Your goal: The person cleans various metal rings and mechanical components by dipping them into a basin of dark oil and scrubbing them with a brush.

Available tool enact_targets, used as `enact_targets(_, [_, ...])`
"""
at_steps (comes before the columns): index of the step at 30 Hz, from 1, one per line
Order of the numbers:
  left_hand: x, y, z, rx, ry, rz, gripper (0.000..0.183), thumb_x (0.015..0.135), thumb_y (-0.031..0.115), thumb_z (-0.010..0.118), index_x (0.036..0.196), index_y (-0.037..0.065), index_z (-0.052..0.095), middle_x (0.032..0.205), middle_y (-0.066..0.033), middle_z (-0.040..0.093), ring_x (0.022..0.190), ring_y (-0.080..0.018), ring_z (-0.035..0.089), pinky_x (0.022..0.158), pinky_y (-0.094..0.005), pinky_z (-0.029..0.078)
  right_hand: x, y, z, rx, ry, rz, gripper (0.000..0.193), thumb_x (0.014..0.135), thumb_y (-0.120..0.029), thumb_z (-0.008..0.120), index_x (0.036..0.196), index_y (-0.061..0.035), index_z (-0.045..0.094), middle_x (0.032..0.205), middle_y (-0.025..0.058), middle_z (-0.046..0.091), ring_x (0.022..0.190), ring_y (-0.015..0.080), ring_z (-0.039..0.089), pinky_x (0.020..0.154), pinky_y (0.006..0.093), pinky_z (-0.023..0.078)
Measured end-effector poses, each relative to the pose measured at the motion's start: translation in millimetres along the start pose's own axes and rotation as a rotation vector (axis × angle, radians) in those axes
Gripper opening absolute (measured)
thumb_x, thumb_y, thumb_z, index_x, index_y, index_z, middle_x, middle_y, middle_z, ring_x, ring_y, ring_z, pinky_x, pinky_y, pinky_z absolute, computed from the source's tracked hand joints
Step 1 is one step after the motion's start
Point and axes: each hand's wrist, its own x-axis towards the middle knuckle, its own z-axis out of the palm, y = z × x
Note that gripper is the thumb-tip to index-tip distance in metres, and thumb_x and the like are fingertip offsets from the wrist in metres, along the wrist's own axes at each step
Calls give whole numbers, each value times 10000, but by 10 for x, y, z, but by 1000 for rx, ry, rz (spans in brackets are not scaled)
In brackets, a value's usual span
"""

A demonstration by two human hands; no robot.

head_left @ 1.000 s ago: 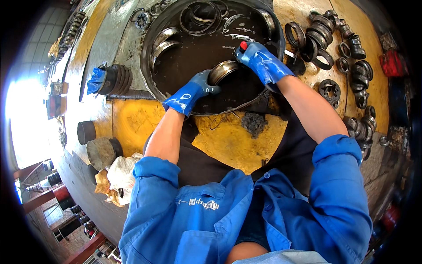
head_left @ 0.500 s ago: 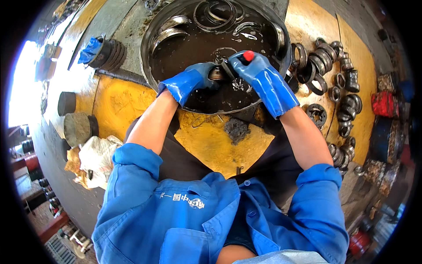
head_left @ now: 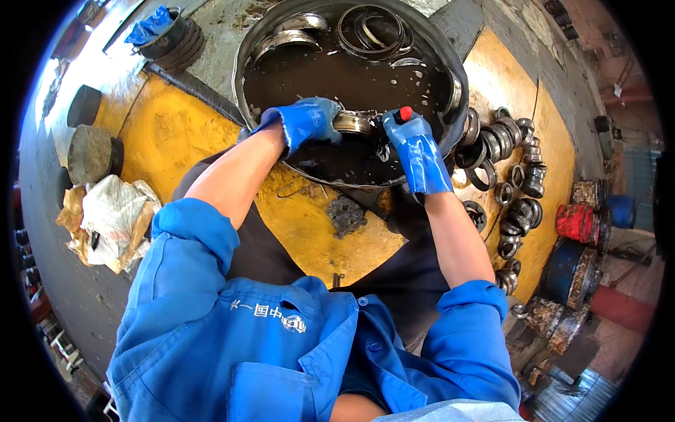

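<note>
A round metal basin (head_left: 240, 88) of dark liquid lies in front of me. My left hand (head_left: 313, 121), in a blue rubber glove, is closed on the left side of a shiny metal ring (head_left: 354, 123), held above the liquid. Close by the ring's right side is my right hand (head_left: 409, 130), gloved alike. Its fingers are wrapped round a tool with a red handle end (head_left: 406, 113); the tool's working end is mostly hidden by the glove. Several larger rings (head_left: 373, 34) rest at the basin's far side, and curved metal pieces (head_left: 285, 41) at its far left.
Right of the basin, many dark rings and round metal parts (head_left: 498, 141) stand on yellow sheeting (head_left: 492, 67). A dark clump (head_left: 346, 215) lies between my legs. To the left are a crumpled white bag (head_left: 121, 218), cylinders (head_left: 90, 155) and a pot holding blue cloth (head_left: 165, 35).
The view has shifted. My right hand has drawn away from my left, and more of the metal ring's side now shows between them. Both hands keep their hold.
</note>
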Motion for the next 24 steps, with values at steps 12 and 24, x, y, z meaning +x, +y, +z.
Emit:
enact_targets(12, [43,-44,117,-129,36,59,720,699,390,892,1322,127,647,1220,-188,719,1161,-410,661,989,-472,530,-336,-354,-55,363,32,-317,174,926,-165,739,1035,-37,785,901,81,789,831,118,727,805,289,567])
enact_targets(24, [168,-285,158,-73,-31,42,630,670,389,858,1176,49,698,1142,-211,733,1097,-386,692,949,-472,540,110,81,-23,-12,13,51,387,903,-415,679,921,-36,758,784,153,738,748,276,732,731,384,558])
